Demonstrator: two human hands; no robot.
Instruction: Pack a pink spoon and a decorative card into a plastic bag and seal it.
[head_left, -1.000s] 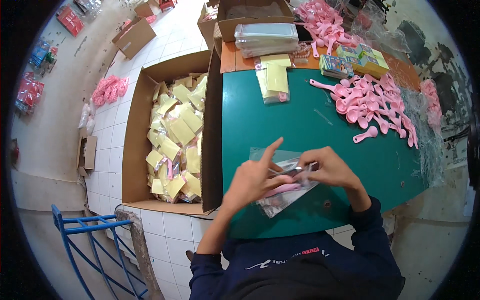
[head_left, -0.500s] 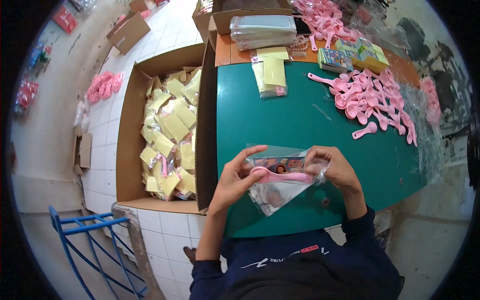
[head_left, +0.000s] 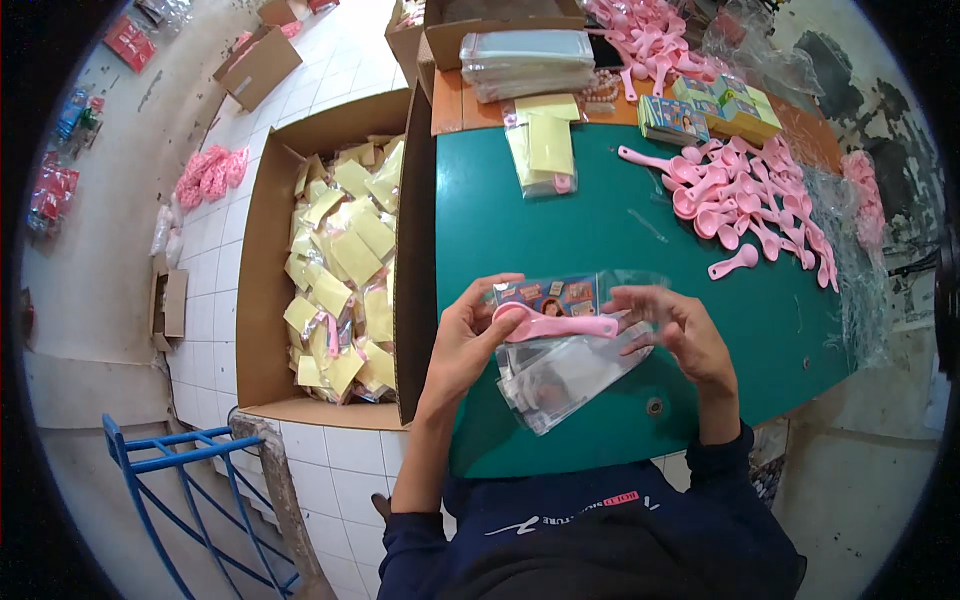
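Holding a pink spoon (head_left: pixel 556 324) level between both hands, we keep it just above the near edge of the green table (head_left: pixel 560 230); our left hand (head_left: pixel 466 338) pinches its bowl end, our right hand (head_left: pixel 672 328) pinches the handle end with its fingers curled in. Behind the spoon sits a small printed card (head_left: pixel 548 293), touching it; under it lies a loose stack of clear plastic sleeves (head_left: pixel 562 376) on the table. Farther off, well apart from our hands, a heap of pink spoons (head_left: pixel 745 190) spreads across the right side — one stray spoon (head_left: pixel 734 263) lies nearest us; a yellow-filled packet (head_left: pixel 542 150) rests toward the far edge, beside a stack of printed cards (head_left: pixel 675 118). Left of the table stands an open cardboard box (head_left: pixel 262 250) full of yellow packets (head_left: pixel 345 270); a blue metal frame (head_left: pixel 190 500) stands on the floor below it.
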